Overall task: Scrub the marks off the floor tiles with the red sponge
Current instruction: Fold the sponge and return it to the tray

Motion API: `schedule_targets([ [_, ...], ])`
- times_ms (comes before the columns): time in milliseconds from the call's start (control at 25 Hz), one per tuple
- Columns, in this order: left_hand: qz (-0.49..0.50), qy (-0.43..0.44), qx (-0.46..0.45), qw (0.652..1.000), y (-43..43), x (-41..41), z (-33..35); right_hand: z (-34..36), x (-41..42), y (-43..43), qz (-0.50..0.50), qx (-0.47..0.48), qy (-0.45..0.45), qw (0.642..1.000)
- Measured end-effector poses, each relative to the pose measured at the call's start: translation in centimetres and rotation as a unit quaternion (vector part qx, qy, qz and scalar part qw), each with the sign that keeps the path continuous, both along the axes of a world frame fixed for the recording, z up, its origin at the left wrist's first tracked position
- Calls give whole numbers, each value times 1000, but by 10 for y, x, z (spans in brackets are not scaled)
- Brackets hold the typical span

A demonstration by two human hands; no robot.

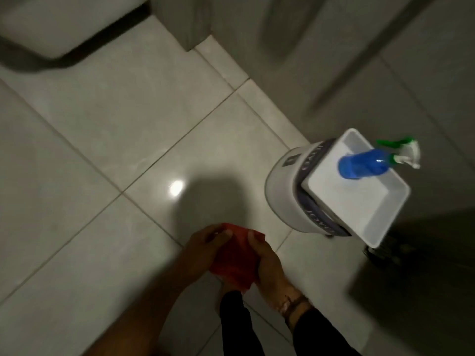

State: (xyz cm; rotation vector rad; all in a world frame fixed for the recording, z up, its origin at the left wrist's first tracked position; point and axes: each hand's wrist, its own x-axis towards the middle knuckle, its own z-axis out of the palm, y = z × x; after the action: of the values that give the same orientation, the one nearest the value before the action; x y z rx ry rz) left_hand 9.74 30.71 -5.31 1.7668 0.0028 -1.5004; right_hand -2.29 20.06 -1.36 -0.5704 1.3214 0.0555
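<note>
We've got the soft red sponge point(235, 255) pinched between our left hand point(203, 241) and right hand point(267, 260), up off the glossy pale square floor tiles point(102, 140). It looks kinda crumpled, though it's blurry. Loads of open tile to the left; a white rectangular plastic tub point(383, 209) holding a blue spray bottle point(365, 164) sits to the right.

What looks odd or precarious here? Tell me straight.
The white tray sits skewed on the round bucket, overhanging its far side, with the blue spray bottle lying in it, nozzle poking over the rim. No spill shows. Both hands hold the red sponge.
</note>
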Motion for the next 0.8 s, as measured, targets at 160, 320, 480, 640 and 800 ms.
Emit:
schedule_targets([
  [160, -86, 34, -41, 995, -74, -13, 86, 61, -50, -61, -96, 4, -14, 995],
  [320, -201, -6, -65, 977, -179, -25, 121, 72, -88, -146, -169, -46, -26, 984],
  [480, -277, -129, -20, 952, -290, -48, 98, 37, -104, -235, -152, -129, 69, 978],
  [640, -378, -246, 36, 892, -348, -68, 45, -18, -110, -284, -85, -165, 152, 971],
  [800, -442, -319, 78, 834, -367, -89, -5, -72, -117, -301, -51, -203, 230, 950],
])
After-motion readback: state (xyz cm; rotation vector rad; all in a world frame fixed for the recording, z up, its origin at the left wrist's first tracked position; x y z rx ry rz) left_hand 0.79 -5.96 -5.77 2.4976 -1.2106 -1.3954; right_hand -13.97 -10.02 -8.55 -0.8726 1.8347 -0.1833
